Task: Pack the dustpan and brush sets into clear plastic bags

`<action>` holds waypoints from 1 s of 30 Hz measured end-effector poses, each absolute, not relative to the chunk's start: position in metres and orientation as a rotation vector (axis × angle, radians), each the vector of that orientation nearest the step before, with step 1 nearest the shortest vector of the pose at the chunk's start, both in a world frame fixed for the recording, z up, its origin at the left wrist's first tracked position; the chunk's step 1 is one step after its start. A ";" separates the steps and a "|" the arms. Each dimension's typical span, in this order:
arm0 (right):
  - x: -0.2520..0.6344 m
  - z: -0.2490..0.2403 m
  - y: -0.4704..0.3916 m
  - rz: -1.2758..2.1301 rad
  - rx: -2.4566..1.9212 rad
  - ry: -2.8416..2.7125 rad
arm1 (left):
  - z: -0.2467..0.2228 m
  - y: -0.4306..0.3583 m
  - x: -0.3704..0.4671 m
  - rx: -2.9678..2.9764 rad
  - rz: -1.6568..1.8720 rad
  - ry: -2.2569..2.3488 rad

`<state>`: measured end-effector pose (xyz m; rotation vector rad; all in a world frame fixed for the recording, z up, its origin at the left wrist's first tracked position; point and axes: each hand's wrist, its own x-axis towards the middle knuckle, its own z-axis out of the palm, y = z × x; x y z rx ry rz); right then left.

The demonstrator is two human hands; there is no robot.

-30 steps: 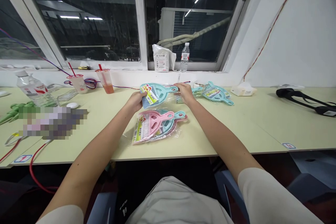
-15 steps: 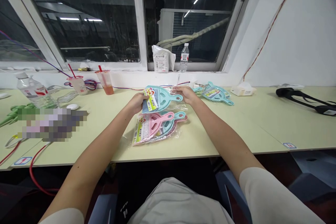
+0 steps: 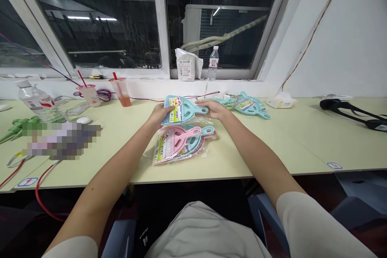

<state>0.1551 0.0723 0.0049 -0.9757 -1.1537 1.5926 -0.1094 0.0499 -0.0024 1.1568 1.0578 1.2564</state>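
My left hand (image 3: 159, 113) grips the wide end of a light blue mini dustpan set (image 3: 184, 112) with a printed label, held just above the table. My right hand (image 3: 213, 109) holds its handle end. Right below it, on the pale green table (image 3: 272, 145), lies a clear plastic bag (image 3: 178, 143) with a pink and a blue dustpan set inside. Beyond my right hand rests another pile of teal dustpan sets (image 3: 249, 107).
Two drink cups with red straws (image 3: 104, 92), a water bottle (image 3: 36, 102) and a white mouse (image 3: 83, 120) stand at left, with red cables (image 3: 39, 193). A white bag (image 3: 186, 66) and bottle (image 3: 213, 62) sit on the windowsill. A black strap (image 3: 353, 113) lies far right.
The blue dustpan set in both hands has shifted slightly right and lower, closer to the bagged pink set. My hands kept their grip on it.
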 end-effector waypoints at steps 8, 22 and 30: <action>0.153 -0.001 0.080 1.437 -1.036 -1.094 | -0.004 0.048 -0.105 1.060 1.269 1.018; 0.145 -0.004 0.074 1.416 -1.087 -1.078 | -0.012 0.061 -0.112 1.091 1.251 1.116; 0.142 -0.007 0.076 1.427 -1.078 -1.105 | -0.013 0.055 -0.111 1.101 1.239 1.215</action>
